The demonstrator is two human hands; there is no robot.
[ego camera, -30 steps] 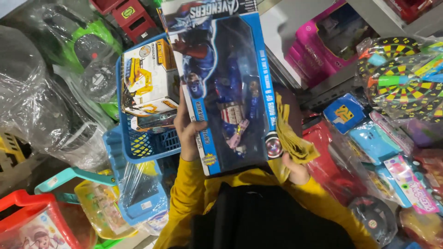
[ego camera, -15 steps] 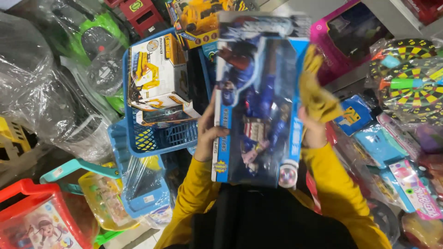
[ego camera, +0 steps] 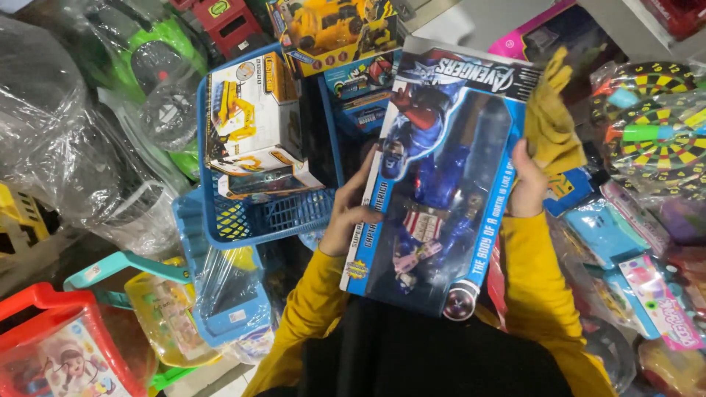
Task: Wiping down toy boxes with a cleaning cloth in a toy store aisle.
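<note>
A tall blue toy box (ego camera: 441,184) with a clear window showing a blue action figure is held upright in front of me. My left hand (ego camera: 351,209) grips its left edge, thumb on the front. On the box's right edge sits my right hand (ego camera: 526,184), which also pinches a yellow cloth (ego camera: 550,121) that sticks up beside the box. Both arms wear yellow sleeves.
A blue plastic basket (ego camera: 257,220) to the left holds a white box with a yellow digger toy (ego camera: 250,132). Plastic-wrapped toys (ego camera: 66,147), a green ride-on car (ego camera: 158,59), a dartboard (ego camera: 651,117), a red tub (ego camera: 59,345) and packaged toys crowd all sides.
The box has swung from leaning left to leaning slightly right and moved right. The right hand with the cloth has risen from the box's lower corner to its upper right edge.
</note>
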